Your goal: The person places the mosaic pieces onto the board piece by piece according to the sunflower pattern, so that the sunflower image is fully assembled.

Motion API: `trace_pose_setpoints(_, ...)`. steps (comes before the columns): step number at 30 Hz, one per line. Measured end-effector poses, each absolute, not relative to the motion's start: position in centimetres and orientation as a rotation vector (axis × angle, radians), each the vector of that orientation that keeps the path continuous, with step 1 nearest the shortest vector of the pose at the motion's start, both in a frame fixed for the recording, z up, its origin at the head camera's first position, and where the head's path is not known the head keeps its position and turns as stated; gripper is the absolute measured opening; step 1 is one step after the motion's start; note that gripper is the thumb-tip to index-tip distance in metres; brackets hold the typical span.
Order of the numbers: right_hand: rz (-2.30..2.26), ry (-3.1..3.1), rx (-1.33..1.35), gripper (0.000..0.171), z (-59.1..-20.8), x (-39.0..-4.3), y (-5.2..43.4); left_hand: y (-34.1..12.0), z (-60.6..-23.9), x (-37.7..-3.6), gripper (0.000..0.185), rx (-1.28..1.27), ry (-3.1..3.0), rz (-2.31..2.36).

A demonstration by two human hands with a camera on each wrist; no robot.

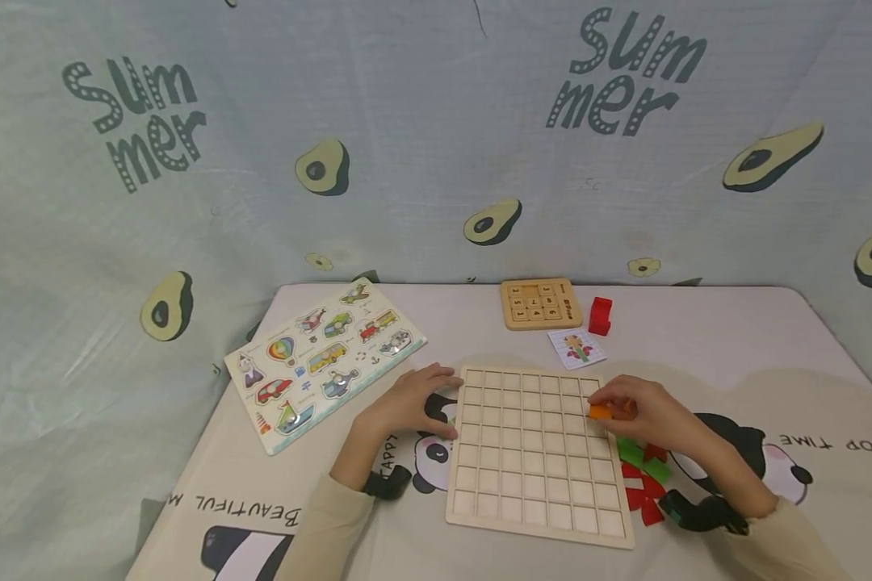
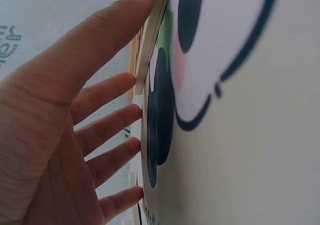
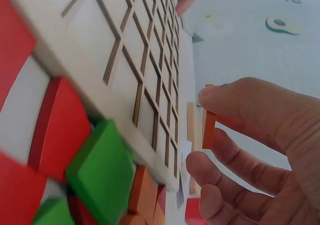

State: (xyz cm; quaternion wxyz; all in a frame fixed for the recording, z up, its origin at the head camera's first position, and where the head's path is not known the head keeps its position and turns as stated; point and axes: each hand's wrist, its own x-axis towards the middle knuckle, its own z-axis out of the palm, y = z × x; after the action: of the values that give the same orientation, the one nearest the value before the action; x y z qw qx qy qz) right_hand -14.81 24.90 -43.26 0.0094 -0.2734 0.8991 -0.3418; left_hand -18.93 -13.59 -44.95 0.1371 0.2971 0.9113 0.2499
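Note:
A wooden grid board lies on the table, its square cells bare. At its left edge is my left hand, fingers spread; in the left wrist view the thumb touches the board's side. Over the board's upper right part, my right hand pinches a small orange tile between thumb and finger. The right wrist view shows this tile edge-on, held above the board's surface. Loose green tiles and red tiles lie along the board's right edge, beneath my right wrist, with some orange ones among them.
Behind the board lie a pattern card with a flower picture, a wooden number puzzle and a red block. A picture puzzle board of vehicles lies at the left. A printed curtain hangs behind the table.

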Motion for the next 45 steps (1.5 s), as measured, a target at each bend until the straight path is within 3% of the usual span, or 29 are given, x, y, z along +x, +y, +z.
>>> trace_pose_setpoints(34,-1.135,2.651,-0.987,0.022,-45.1,-17.4,18.8,-13.5,-44.9,-18.7,0.081,0.842,2.645,0.719)
trace_pose_setpoints(45,-1.070,2.704,-0.840,0.017,-45.3,-18.3,17.4,-13.6,-45.0,-18.8,0.086,0.853,2.651,0.727)
